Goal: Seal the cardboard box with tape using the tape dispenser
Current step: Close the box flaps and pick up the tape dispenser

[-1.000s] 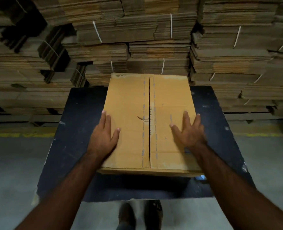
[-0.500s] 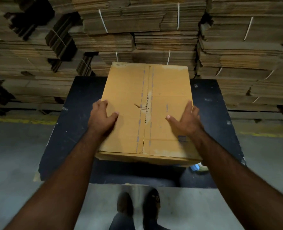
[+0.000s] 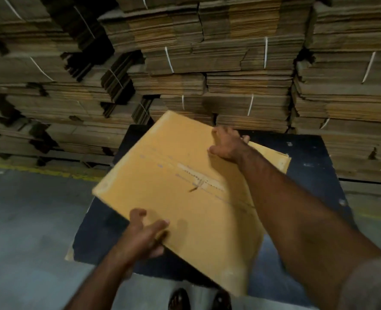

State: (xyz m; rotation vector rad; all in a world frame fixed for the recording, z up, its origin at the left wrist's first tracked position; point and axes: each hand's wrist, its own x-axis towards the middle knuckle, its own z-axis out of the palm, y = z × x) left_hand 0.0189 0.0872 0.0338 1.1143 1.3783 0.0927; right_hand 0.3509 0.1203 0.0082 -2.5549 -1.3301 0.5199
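The tan cardboard box (image 3: 180, 189) lies turned at an angle over the dark table (image 3: 314, 166), its closed flaps up and its centre seam running diagonally. My left hand (image 3: 145, 233) grips the box's near left edge, thumb on top. My right hand (image 3: 227, 144) holds the far edge, fingers curled over it. The picture is motion-blurred. No tape dispenser shows.
Tall stacks of flattened, strapped cardboard (image 3: 207, 63) wall off the far side and the right. Grey concrete floor (image 3: 24, 220) with a yellow line lies to the left. My feet (image 3: 198, 298) stand at the table's near edge.
Both hands went from lying flat on the flaps to gripping the box's edges. The box has swung round from square to diagonal on the table.
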